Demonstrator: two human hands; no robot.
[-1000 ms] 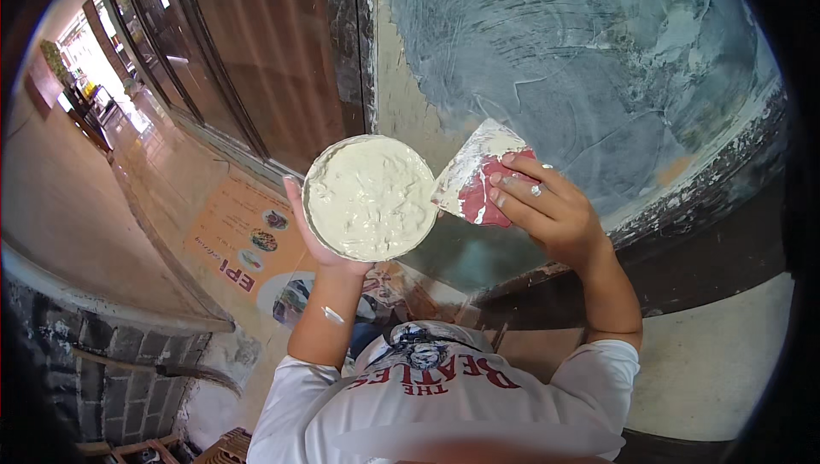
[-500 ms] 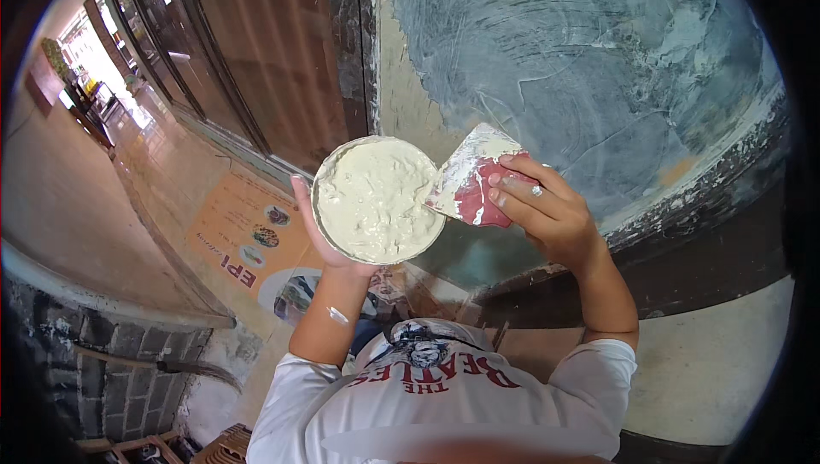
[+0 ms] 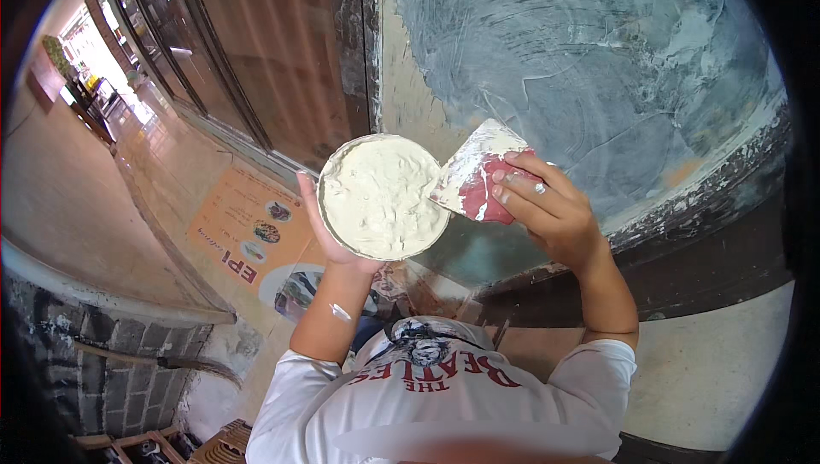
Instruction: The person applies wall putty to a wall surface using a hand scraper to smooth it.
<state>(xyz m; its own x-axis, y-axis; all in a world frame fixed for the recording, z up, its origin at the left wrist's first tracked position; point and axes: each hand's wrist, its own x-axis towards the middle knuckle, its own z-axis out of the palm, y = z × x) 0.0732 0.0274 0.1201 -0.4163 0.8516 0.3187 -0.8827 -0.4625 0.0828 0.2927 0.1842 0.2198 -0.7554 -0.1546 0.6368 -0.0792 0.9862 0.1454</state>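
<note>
A round tub of cream-coloured putty [image 3: 381, 195] rests on my left hand [image 3: 318, 223], whose palm is under it and whose thumb runs up its left side. My right hand [image 3: 545, 205] grips a red putty knife [image 3: 483, 175], a flat square-edged blade smeared with putty. The knife's left corner is at the tub's right rim; whether it touches the rim I cannot tell. A dab of putty sticks to a finger of my right hand, and another to my left forearm.
Ahead on the right is a wall [image 3: 581, 63] with grey-blue, streaky coating, with a bare beige strip at its left. A dark-framed door with glass [image 3: 265, 46] stands left of it. An orange printed sheet [image 3: 248, 221] lies on the floor; grey blockwork [image 3: 120, 361] is at lower left.
The tub and my left hand have shifted slightly right and up. The putty knife has risen slightly, still beside the rim in my right hand.
</note>
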